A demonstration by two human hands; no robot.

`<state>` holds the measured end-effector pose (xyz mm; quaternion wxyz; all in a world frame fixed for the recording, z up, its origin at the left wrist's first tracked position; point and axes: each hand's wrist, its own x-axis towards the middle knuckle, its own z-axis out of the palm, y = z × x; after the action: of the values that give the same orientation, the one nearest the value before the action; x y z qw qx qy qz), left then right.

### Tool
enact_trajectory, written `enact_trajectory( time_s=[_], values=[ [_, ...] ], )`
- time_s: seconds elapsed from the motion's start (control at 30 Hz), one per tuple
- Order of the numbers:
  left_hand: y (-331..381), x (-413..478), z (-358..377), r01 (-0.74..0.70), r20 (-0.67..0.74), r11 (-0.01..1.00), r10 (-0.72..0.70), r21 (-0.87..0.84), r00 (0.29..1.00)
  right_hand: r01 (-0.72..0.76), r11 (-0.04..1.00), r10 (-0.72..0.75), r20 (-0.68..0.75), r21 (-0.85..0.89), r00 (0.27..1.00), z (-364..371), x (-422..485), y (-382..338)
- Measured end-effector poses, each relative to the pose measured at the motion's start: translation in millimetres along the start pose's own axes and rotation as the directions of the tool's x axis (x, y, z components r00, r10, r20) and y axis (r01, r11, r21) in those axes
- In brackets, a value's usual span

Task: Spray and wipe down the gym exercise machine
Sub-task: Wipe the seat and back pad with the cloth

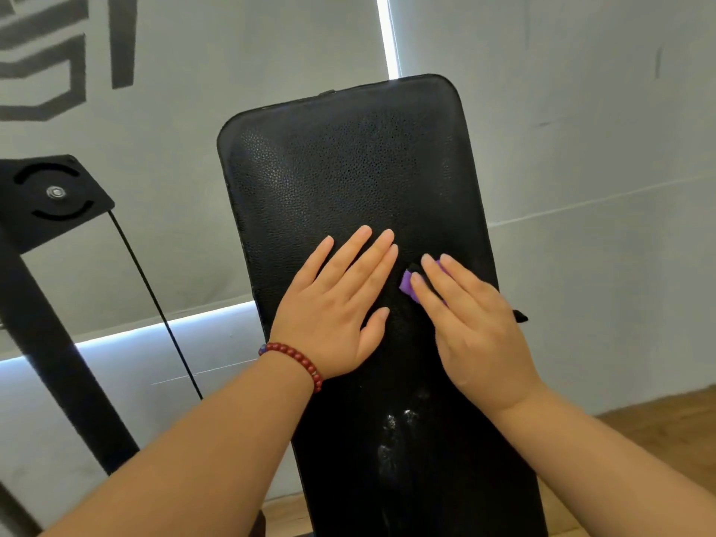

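A long black padded backrest (pixel 341 168) of the gym machine fills the middle of the view, tilted away from me. My left hand (pixel 341 300), with a red bead bracelet at the wrist, lies flat on the pad with straight fingers. Beside it, my right hand (pixel 472 319) presses a small purple cloth (pixel 407 284) against the pad with straight fingers; only a corner of the cloth shows past the fingertips. Pale wet smears (pixel 395 432) mark the pad below my hands.
The machine's black frame post (pixel 46 335) with a round-slotted plate (pixel 54 195) and a thin cable (pixel 155 300) stands at the left. Grey wall panels lie behind. Wooden floor (pixel 639 424) shows at the lower right.
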<state>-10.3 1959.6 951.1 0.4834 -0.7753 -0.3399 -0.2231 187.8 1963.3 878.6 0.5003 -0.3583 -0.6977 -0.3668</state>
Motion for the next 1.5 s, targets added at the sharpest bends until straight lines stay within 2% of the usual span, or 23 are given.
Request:
enact_trajectory(
  time_s=[0.23,0.33,0.4,0.53,0.63,0.77,0.83,0.93,1.0,1.13,1.33,1.5],
  values=[
    [1.6,-0.3,0.8,0.012,-0.005,1.000,-0.012,0.012,1.000,0.091,0.995,-0.090,-0.019,0.033,0.996,-7.0,19.1,22.9],
    [1.2,-0.2,1.3,-0.015,-0.008,1.000,0.015,0.020,1.000,-0.033,0.999,0.031,-0.129,-0.011,0.991,-2.3,44.8,30.0],
    [1.4,-1.1,1.5,-0.045,-0.004,0.999,0.045,0.024,0.999,-0.091,0.996,0.091,-0.154,0.008,0.984,1.7,37.4,18.6],
    [1.3,0.0,2.4,-0.099,0.000,0.995,0.099,0.019,0.995,-0.035,0.999,0.038,-0.074,0.037,0.997,-7.0,-14.1,2.1],
    [1.0,0.2,2.7,-0.130,-0.003,0.991,0.130,0.020,0.991,0.008,1.000,-0.006,-0.074,0.019,0.997,-7.7,1.2,16.7],
    [1.0,-0.4,2.9,-0.134,-0.001,0.991,0.134,0.028,0.991,-0.088,0.996,0.083,-0.176,-0.023,0.981,1.2,30.1,25.0],
    [0.7,0.1,2.3,-0.145,0.000,0.989,0.145,0.023,0.989,-0.128,0.992,0.125,-0.167,-0.007,0.978,1.4,11.1,16.0],
    [0.5,-0.2,3.5,-0.174,-0.004,0.985,0.174,0.006,0.985,-0.104,0.995,0.102,-0.117,-0.010,0.988,-6.2,-15.6,7.3],
    [0.1,-0.6,4.3,-0.184,-0.009,0.983,0.184,0.004,0.983,-0.075,0.997,0.072,-0.109,-0.023,0.991,-8.1,-4.2,16.8],
    [0.0,-0.4,4.2,-0.189,-0.005,0.982,0.189,0.017,0.982,-0.110,0.992,0.099,-0.163,-0.064,0.982,-2.3,28.5,31.1],
    [0.3,-1.7,4.6,-0.237,0.012,0.972,0.236,0.007,0.972,-0.188,0.982,0.183,-0.109,-0.032,0.977,-12.0,-40.2,6.5],
    [0.0,-0.6,4.5,-0.272,0.005,0.962,0.272,0.002,0.962,-0.216,0.974,0.201,-0.178,-0.066,0.963,-6.2,5.3,27.9]
  ],
)
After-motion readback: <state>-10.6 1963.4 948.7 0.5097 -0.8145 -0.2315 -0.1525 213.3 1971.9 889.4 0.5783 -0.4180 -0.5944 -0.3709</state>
